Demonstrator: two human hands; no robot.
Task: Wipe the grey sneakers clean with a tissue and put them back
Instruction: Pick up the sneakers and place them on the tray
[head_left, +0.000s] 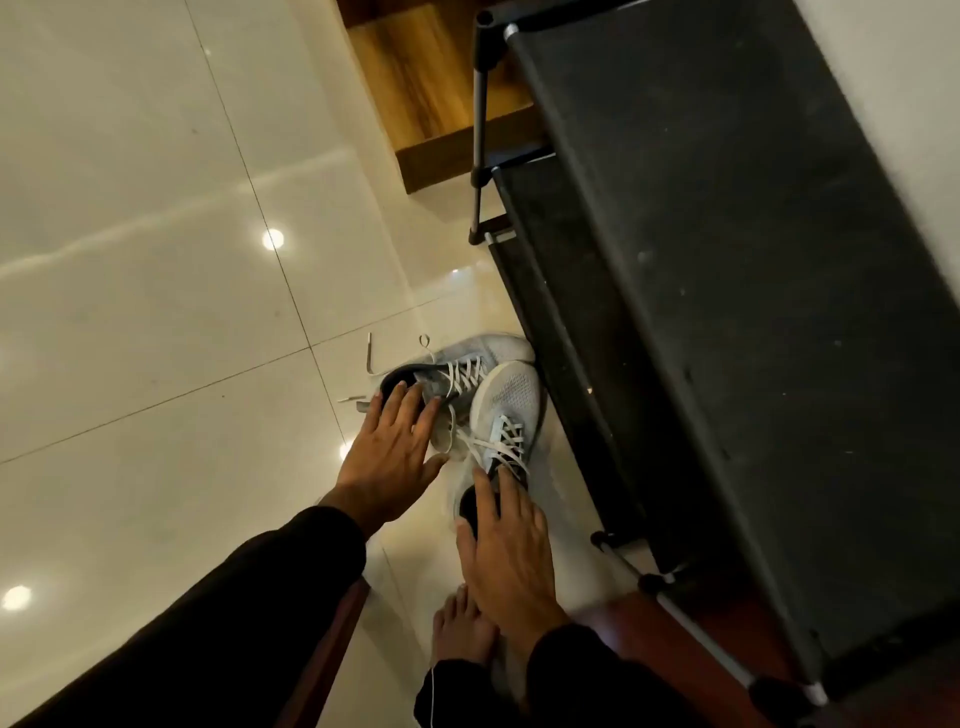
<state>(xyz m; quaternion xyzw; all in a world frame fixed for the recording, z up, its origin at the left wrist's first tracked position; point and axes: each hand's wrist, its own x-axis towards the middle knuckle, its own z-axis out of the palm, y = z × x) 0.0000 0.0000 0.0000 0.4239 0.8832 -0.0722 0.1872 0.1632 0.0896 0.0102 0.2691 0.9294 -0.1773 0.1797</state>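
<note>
Two grey sneakers with white laces lie on the pale tiled floor beside the shoe rack. The far sneaker (467, 358) has its toe against the rack's bottom shelf. My left hand (387, 457) is spread over its dark heel opening, fingers apart and touching the collar. The near sneaker (511, 405) points up and away from me. My right hand (506, 551) rests on its heel and tongue, fingers reaching into the opening. No tissue is visible.
A black fabric shoe rack (727, 312) with metal poles fills the right side. A wooden block or step (431, 88) stands behind it. My bare foot (460, 629) is on the floor under my right hand. Glossy tiles (156, 260) stretch to the left.
</note>
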